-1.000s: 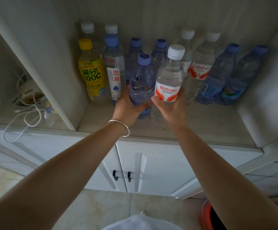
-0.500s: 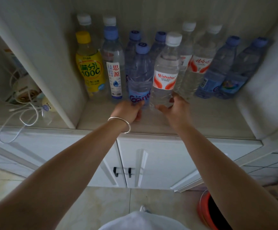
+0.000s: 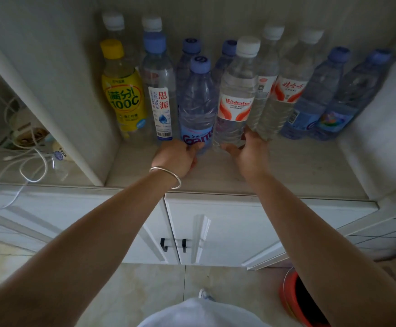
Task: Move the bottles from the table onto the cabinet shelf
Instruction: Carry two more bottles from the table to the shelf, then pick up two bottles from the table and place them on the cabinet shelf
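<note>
Two bottles stand at the front of the row on the cabinet shelf (image 3: 298,166). One is a blue-capped, blue-tinted bottle (image 3: 197,102); my left hand (image 3: 178,158), with a bangle on its wrist, holds its base with curled fingers. Beside it stands a white-capped clear Wahaha bottle (image 3: 236,97). My right hand (image 3: 248,152) holds its base, thumb on the right side and fingers under the left. Both bottles are upright and rest on the shelf.
Several more bottles fill the back of the shelf, among them a yellow drink bottle (image 3: 123,100) at the left and blue ones (image 3: 333,97) at the right. White cables (image 3: 27,161) lie in the left compartment. Cabinet doors (image 3: 227,232) are below, and an orange bin (image 3: 293,300) stands on the floor.
Both bottles came down and back onto the shelf. My hands slid from the bottles' middles down to their bases and have stayed there.
</note>
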